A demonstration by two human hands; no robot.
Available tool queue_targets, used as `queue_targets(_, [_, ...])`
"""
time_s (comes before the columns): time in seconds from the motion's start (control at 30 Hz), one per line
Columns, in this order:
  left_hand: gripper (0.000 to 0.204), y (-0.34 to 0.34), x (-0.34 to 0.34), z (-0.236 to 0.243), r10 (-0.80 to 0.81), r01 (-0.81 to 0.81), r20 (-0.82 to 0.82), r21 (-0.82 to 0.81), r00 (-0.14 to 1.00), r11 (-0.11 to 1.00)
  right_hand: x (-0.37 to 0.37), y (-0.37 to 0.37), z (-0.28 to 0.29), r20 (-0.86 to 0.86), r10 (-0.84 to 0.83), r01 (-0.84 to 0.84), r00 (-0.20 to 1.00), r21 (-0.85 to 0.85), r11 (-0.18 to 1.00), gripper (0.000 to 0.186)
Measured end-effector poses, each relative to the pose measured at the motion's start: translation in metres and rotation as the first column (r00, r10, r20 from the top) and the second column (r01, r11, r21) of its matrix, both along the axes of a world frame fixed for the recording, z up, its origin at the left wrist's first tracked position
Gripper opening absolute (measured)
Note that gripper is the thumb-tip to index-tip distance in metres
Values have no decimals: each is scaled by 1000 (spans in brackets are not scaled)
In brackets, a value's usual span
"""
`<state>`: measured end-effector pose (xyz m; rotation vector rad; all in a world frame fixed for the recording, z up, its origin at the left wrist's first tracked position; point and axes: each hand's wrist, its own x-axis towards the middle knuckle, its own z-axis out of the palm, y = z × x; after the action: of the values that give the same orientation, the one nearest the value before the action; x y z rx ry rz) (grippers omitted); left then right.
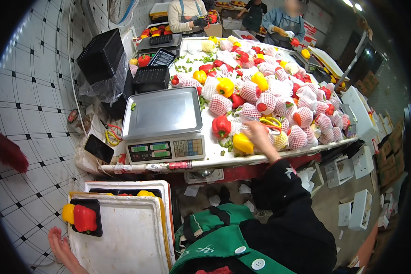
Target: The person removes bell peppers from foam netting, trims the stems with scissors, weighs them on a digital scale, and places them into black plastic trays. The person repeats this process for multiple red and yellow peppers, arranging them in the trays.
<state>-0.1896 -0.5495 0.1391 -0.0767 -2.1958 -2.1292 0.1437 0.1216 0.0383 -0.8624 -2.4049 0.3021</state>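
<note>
My right hand (259, 137) reaches over the near edge of the table, fingers stretched forward among the peppers. Just left of it lies a yellow bell pepper (243, 143), with a red bell pepper (221, 126) farther left. Beside its fingers rest scissors (271, 122) with yellow handles; nothing shows clearly in its grasp. At lower left my left hand (60, 246) is open and holds nothing, its fingers apart by the white foam box lid (123, 228). On that lid's far left corner, a black tray (94, 205) carries a red pepper (84, 218) and a yellow pepper (68, 213).
A digital scale (162, 112) with a bare metal pan stands left of many peppers in foam nets (265, 101). Stacked black trays (100, 55) and a phone (99, 148) are beyond its left side. Co-workers (283, 25) stand across the table. Foam boxes (361, 210) lie on the floor at right.
</note>
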Motion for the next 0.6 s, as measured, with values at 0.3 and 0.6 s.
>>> queue_targets(0.3, [23,153,63,48,-418,411,49,-317,907,855,77,128,-51,243,-204,232,948,-93,968,28])
queue_targets(0.6, [31,370,94,59,-864,796,173,-505,473,334,96,164,-24,280,203,-57,938,-451,890,52])
